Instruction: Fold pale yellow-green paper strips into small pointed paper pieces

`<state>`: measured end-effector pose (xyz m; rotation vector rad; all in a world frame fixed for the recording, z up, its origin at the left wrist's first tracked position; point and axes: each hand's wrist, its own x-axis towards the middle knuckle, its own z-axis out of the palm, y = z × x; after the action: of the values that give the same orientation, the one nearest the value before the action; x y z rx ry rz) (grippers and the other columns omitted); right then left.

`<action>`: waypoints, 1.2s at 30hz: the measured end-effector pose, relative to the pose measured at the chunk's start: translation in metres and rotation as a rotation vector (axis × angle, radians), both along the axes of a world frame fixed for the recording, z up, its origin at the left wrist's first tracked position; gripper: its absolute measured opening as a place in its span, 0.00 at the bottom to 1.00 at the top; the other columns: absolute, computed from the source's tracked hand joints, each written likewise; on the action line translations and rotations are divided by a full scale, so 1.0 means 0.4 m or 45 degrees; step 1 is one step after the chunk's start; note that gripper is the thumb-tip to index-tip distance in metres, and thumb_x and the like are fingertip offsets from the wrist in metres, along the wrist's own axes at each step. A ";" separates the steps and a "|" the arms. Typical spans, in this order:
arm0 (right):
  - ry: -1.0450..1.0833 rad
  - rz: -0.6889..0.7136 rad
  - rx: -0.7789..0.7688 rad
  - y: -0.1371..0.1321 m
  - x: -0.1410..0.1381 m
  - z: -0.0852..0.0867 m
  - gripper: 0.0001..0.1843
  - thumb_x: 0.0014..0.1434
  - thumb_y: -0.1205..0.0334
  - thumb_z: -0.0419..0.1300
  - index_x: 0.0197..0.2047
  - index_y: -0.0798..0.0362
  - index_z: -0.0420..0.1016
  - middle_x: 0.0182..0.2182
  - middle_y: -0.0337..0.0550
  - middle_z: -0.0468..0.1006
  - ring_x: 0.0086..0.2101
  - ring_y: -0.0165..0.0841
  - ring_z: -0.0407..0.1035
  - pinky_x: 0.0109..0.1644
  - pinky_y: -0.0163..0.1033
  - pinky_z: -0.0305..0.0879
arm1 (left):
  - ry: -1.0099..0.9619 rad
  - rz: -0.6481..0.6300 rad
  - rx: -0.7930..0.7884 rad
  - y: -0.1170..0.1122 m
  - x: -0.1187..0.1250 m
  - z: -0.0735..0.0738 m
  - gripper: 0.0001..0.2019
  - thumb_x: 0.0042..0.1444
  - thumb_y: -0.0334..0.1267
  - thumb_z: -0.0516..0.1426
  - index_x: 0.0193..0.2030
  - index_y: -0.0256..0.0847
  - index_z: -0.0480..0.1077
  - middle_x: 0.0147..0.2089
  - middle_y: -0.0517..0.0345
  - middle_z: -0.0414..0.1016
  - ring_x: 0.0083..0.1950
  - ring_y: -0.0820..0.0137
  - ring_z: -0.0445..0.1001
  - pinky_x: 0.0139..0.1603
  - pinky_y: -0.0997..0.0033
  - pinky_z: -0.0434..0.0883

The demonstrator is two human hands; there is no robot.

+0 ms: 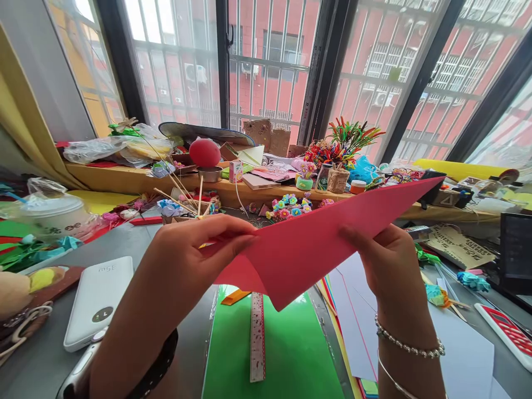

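I hold a folded sheet of red paper (316,238) up in front of me, above the desk. My left hand (195,260) pinches its left corner between thumb and fingers. My right hand (386,260) grips the sheet near its middle, thumb on the front and fingers behind it. The sheet's long point reaches up to the right. Below it lie a green sheet (291,349) and a patterned ruler (257,338) on the grey desk.
A white power bank (97,299) lies at the left, white paper sheets (457,354) at the right. A windowsill shelf (124,180) holds a red ball (204,152), paper flowers (288,205), sticks and craft clutter. A red-and-white object (507,332) lies at far right.
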<state>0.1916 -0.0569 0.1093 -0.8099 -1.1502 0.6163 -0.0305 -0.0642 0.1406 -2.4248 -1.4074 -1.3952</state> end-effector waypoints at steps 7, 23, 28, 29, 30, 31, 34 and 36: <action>0.069 0.028 0.013 -0.011 0.002 0.011 0.07 0.37 0.68 0.65 0.25 0.51 0.75 0.23 0.37 0.77 0.25 0.34 0.70 0.28 0.38 0.70 | 0.019 -0.033 0.002 -0.005 0.003 0.008 0.04 0.43 0.40 0.56 0.26 0.45 0.71 0.23 0.69 0.74 0.24 0.78 0.69 0.23 0.85 0.64; 0.001 -0.077 -0.006 -0.002 -0.004 0.008 0.08 0.35 0.65 0.66 0.24 0.52 0.74 0.22 0.39 0.77 0.24 0.36 0.70 0.26 0.41 0.69 | 0.015 -0.050 -0.034 -0.001 0.001 -0.003 0.04 0.43 0.41 0.56 0.27 0.46 0.71 0.23 0.68 0.74 0.23 0.77 0.70 0.25 0.82 0.67; -0.025 -0.076 -0.006 -0.014 -0.025 0.012 0.08 0.34 0.65 0.66 0.24 0.52 0.74 0.22 0.38 0.77 0.24 0.36 0.70 0.24 0.39 0.69 | -0.038 -0.113 -0.028 -0.006 0.035 -0.005 0.07 0.45 0.41 0.54 0.29 0.45 0.72 0.27 0.65 0.75 0.27 0.74 0.71 0.28 0.79 0.68; -0.036 -0.071 -0.005 -0.016 -0.029 0.013 0.08 0.34 0.66 0.66 0.24 0.52 0.74 0.21 0.38 0.77 0.24 0.36 0.70 0.24 0.39 0.69 | -0.037 -0.119 -0.018 -0.007 0.043 -0.006 0.07 0.45 0.41 0.54 0.29 0.45 0.72 0.27 0.64 0.75 0.27 0.74 0.71 0.29 0.79 0.68; -0.048 -0.071 -0.002 -0.018 -0.031 0.013 0.08 0.35 0.66 0.66 0.24 0.52 0.74 0.21 0.38 0.77 0.24 0.35 0.70 0.23 0.38 0.68 | -0.045 -0.113 -0.009 -0.007 0.049 -0.006 0.07 0.46 0.40 0.54 0.29 0.45 0.72 0.27 0.64 0.75 0.28 0.74 0.71 0.30 0.78 0.68; -0.061 -0.073 -0.001 -0.021 -0.033 0.013 0.08 0.35 0.66 0.66 0.24 0.52 0.74 0.21 0.38 0.77 0.24 0.35 0.70 0.22 0.38 0.68 | -0.049 -0.110 -0.005 -0.008 0.054 -0.007 0.07 0.46 0.40 0.54 0.29 0.44 0.72 0.27 0.64 0.75 0.28 0.74 0.71 0.30 0.78 0.68; -0.094 -0.092 0.011 -0.026 -0.034 0.014 0.08 0.36 0.67 0.65 0.25 0.51 0.74 0.22 0.38 0.77 0.25 0.36 0.70 0.23 0.38 0.68 | -0.059 -0.102 0.009 -0.009 0.059 -0.007 0.07 0.47 0.38 0.53 0.29 0.44 0.72 0.27 0.64 0.75 0.28 0.73 0.71 0.31 0.77 0.67; -0.114 -0.097 0.025 -0.027 -0.033 0.015 0.08 0.37 0.67 0.65 0.25 0.51 0.74 0.22 0.38 0.77 0.25 0.36 0.70 0.24 0.38 0.69 | -0.062 -0.097 0.020 -0.010 0.057 -0.007 0.06 0.47 0.38 0.53 0.29 0.45 0.72 0.27 0.64 0.75 0.28 0.73 0.71 0.30 0.77 0.67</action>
<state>0.1782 -0.0678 0.1153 -0.8673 -1.1992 0.5094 -0.0076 -0.0682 0.1377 -2.4763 -1.3210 -1.4852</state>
